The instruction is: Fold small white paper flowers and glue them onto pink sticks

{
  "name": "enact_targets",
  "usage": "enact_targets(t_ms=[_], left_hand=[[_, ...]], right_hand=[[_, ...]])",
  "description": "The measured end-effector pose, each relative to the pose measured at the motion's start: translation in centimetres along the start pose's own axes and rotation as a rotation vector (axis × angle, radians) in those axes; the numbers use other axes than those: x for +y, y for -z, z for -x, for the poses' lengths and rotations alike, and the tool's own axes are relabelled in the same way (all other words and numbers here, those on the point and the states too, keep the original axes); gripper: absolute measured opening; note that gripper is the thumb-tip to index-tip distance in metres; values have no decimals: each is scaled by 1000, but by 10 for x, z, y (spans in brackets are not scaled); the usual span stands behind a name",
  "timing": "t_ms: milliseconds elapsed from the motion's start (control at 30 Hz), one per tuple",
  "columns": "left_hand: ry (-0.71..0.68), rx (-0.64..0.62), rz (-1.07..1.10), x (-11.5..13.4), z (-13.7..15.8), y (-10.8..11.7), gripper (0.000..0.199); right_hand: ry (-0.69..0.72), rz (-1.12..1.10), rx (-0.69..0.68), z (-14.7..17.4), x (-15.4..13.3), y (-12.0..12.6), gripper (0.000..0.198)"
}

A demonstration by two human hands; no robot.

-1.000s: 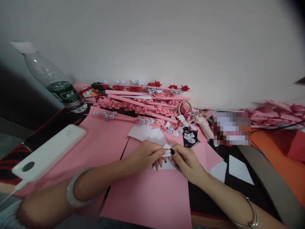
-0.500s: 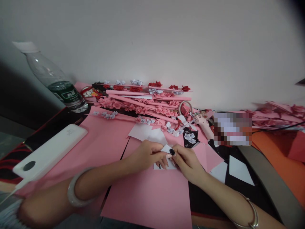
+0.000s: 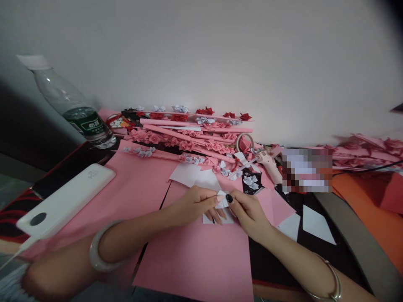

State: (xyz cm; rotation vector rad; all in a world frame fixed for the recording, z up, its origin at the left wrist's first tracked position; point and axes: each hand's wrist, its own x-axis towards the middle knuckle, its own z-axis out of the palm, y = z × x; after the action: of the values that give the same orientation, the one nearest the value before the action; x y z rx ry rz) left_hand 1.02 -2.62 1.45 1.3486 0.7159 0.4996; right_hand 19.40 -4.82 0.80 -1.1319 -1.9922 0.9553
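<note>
Between my two hands is a small folded piece of white paper (image 3: pixel 222 200), with creases showing on its face. My left hand (image 3: pixel 199 205) pinches its left side, thumb on top. On the right side, my right hand (image 3: pixel 247 212) grips it with a dark-nailed thumb, its other fingers mostly hidden behind. Under the fingers, a white paper square (image 3: pixel 208 219) lies on a large pink sheet (image 3: pixel 198 256). More white paper (image 3: pixel 189 174) lies just beyond my left hand. Pink paper pieces (image 3: pixel 278 205) rest right of my right hand.
Pink paper rolls and folded flowers (image 3: pixel 185 144) line the wall. A glue gun (image 3: pixel 269 165) and tape roll (image 3: pixel 244 143) stand behind the hands. At left are a water bottle (image 3: pixel 85 117) and a white power bank (image 3: pixel 67 199). White paper (image 3: pixel 317 224) and orange sheets (image 3: pixel 362 201) lie right.
My left thumb has shifted left, away from the right thumb, so more of the folded white paper's creased face shows. The other things have stayed in place.
</note>
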Motion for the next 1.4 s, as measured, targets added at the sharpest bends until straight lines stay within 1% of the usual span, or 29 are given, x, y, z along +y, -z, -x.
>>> enact_targets(t_ms=[67, 133, 233, 267, 300, 400, 500, 633, 900, 1067, 1133, 1267, 1400], left_hand=[[-13, 40, 7, 1, -1, 0, 28], [-7, 71, 23, 1, -1, 0, 26], [10, 107, 67, 1, -2, 1, 26], [14, 116, 83, 1, -2, 1, 26], [14, 122, 98, 1, -2, 1, 26], [-1, 130, 122, 0, -3, 0, 24], [0, 101, 156, 0, -3, -1, 23], [19, 74, 185, 0, -3, -1, 20], [22, 35, 152, -1, -3, -1, 17], [44, 29, 147, 0, -2, -3, 16], [48, 20, 156, 1, -3, -3, 16], [61, 0, 165, 1, -2, -3, 16], [51, -13, 161, 1, 0, -3, 14]], right_hand=[[2, 18, 23, 0, 2, 0, 26], [-7, 46, 68, 1, 4, 0, 22], [-1, 84, 192, 1, 4, -1, 4], [25, 96, 226, 1, 4, -1, 5], [61, 113, 245, 1, 3, -1, 11], [177, 184, 244, -2, -1, 0, 20], [228, 220, 271, -5, -3, 1, 17], [228, 192, 317, -8, -4, 3, 11], [167, 94, 323, -7, -1, 5, 6], [247, 126, 328, -4, -2, 3, 12], [260, 142, 323, -3, -2, 2, 13], [215, 121, 309, -3, -3, 2, 11], [144, 38, 269, -4, -2, 1, 10]])
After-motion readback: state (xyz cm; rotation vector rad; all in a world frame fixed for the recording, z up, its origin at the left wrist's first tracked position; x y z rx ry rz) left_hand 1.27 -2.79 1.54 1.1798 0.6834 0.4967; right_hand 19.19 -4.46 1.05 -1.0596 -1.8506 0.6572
